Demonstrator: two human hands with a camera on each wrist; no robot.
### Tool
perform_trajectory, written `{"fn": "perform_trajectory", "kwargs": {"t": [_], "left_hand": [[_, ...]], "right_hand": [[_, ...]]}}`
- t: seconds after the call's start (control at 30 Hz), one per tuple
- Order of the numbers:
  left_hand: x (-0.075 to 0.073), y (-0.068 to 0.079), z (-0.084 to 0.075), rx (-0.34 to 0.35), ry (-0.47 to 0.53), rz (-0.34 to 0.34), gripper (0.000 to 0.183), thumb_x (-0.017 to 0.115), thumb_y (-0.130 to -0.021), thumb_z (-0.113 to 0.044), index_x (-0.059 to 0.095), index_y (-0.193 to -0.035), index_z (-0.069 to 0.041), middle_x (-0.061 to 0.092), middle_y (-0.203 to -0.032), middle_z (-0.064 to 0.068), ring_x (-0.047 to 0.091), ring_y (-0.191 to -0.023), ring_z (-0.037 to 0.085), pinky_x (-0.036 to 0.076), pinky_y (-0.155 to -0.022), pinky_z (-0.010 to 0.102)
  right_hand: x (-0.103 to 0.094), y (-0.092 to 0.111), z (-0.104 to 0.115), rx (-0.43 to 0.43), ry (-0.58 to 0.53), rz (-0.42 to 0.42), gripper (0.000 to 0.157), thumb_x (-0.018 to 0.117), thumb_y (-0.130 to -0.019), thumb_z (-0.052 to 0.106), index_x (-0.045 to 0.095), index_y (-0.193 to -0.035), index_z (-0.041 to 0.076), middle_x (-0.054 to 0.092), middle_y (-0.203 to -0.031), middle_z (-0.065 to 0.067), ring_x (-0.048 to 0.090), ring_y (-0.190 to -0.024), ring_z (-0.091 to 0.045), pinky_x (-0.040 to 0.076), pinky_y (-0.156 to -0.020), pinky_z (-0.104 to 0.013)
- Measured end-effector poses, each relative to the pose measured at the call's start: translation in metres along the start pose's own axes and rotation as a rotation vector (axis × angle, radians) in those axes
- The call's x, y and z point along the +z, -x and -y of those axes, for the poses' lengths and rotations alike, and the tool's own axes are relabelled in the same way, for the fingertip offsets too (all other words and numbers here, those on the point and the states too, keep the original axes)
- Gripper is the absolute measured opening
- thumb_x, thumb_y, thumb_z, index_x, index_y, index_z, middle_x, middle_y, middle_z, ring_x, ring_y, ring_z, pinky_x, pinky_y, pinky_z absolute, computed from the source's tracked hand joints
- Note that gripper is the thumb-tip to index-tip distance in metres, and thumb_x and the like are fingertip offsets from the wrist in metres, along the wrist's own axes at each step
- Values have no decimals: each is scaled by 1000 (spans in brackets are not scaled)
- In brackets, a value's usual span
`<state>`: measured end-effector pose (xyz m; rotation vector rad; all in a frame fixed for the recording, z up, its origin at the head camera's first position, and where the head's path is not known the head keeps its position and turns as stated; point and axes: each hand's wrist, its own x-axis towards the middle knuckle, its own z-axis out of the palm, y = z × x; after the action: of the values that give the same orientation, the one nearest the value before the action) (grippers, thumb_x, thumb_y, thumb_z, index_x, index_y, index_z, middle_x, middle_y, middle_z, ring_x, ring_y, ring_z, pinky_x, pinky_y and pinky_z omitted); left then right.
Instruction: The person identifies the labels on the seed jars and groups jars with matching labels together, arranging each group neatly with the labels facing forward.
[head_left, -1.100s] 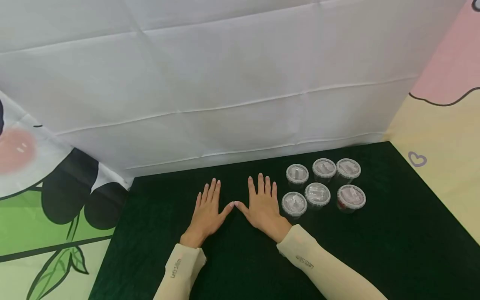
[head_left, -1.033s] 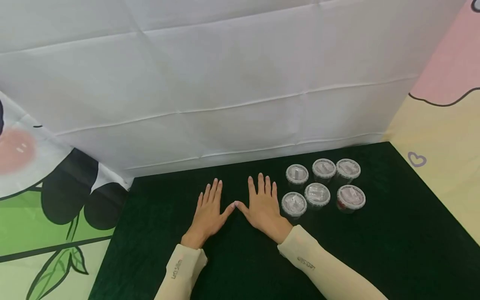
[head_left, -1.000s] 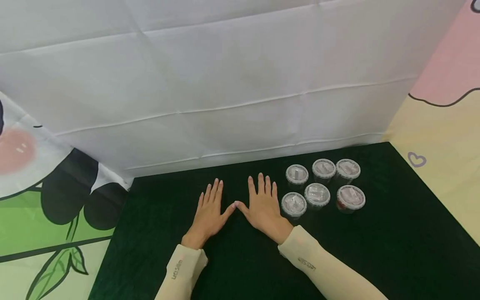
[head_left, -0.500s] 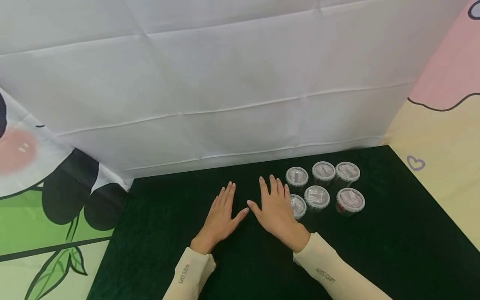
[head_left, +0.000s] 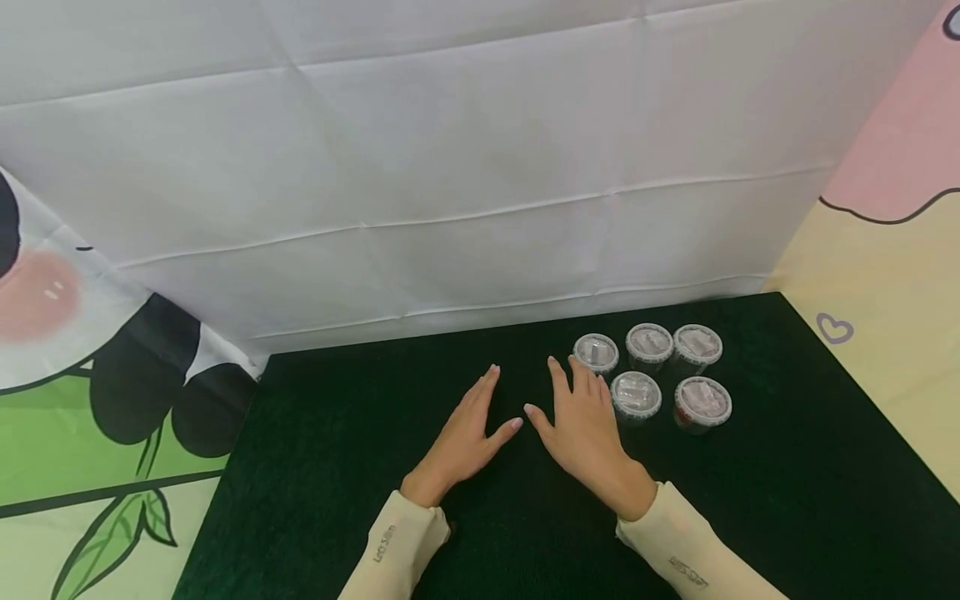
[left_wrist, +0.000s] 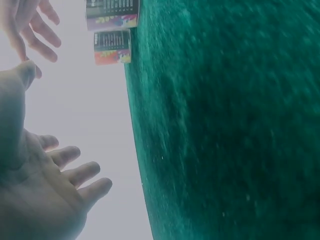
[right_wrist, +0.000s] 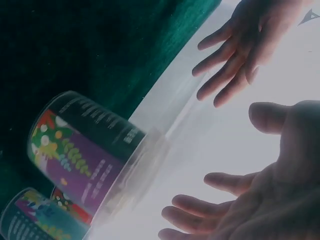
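Both hands hover over a dark green cloth, fingers extended and holding nothing. My left hand (head_left: pixel 461 442) is left of centre in the head view, its thumb pointing toward the other thumb with a small gap between. My right hand (head_left: pixel 588 429) is nearest the lidded plastic tubs and hides the front left one in the head view. Around its fingertips show a back left tub (head_left: pixel 597 352) and a front middle tub (head_left: pixel 636 395). In the right wrist view a clear tub (right_wrist: pixel 82 150) with a colourful printed label and white lid stands close to the right hand's fingers.
More tubs stand at the right: two at the back, one (head_left: pixel 649 343) beside another (head_left: pixel 697 344), and one with reddish contents (head_left: pixel 702 403) at the front. A white cloth wall (head_left: pixel 450 167) rises behind the green table (head_left: pixel 315 467). Printed cartoon panels flank both sides.
Both hands have moved to the right and lifted, and the thumbs that touched are now apart. The right hand has come over the front left tub, hiding it. The tubs have stayed put.
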<state>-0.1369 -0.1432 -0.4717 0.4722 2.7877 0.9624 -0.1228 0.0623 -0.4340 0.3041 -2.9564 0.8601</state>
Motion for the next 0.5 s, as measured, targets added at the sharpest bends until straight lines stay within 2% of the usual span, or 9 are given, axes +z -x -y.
{"fn": "perform_trajectory", "kwargs": {"t": [0.17, 0.5], "left_hand": [[4, -2, -4, 22, 45, 5, 84, 60, -107, -48, 17, -170, -14, 17, -177, 11, 21, -161, 38, 22, -128, 59], [16, -7, -14, 23, 95, 42, 84, 65, -105, -46, 19, -170, -21, 20, -176, 11, 24, -160, 33, 26, -127, 58]], "right_hand": [[-6, 6, -5, 10, -11, -11, 79, 73, -101, 35, 36, -161, 1, 31, -163, -35, 33, -149, -56, 25, -121, -72], [-14, 22, -20, 17, -17, -66, 76, 78, -97, 26, 40, -158, 0, 34, -160, -35, 38, -144, -57, 32, -115, -76]]}}
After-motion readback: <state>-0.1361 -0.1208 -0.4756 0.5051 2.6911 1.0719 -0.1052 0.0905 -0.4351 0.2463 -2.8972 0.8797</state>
